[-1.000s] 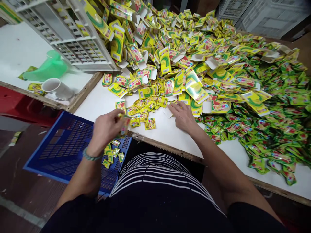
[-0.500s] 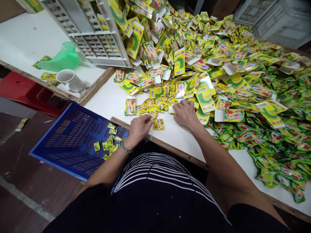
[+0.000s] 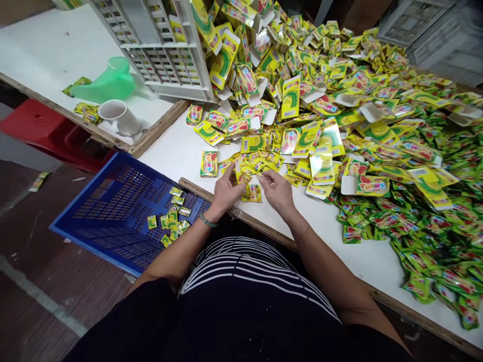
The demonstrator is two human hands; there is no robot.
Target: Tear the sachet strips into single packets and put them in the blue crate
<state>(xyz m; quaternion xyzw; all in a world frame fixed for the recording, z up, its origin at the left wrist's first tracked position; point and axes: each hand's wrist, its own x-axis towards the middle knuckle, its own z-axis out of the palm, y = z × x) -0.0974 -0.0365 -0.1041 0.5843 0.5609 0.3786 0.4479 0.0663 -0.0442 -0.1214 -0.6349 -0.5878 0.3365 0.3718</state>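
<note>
My left hand (image 3: 227,192) is closed on a small yellow carton (image 3: 237,172) held just above the white table. My right hand (image 3: 278,193) faces it from the right, thumb and fingertips pinched at the carton's pale end; the fingers partly hide it. Beneath and between the hands lies a yellow candy packet (image 3: 253,193) near the table's front edge. Just beyond them is a small heap of yellow packets (image 3: 264,160). A closed carton (image 3: 209,164) rests flat left of that heap.
A large pile of yellow cartons (image 3: 290,98) covers the table's back, and green packets (image 3: 411,221) spread at right. A blue crate (image 3: 113,201) with several small packs stands at lower left. A white crate (image 3: 173,65), mug (image 3: 119,118) and green scoop (image 3: 107,85) are at upper left.
My right hand has moved left from the edge of the carton pile toward my left hand. My left hand has risen slightly, and a carton now shows in its fingers. The view has shifted slightly.
</note>
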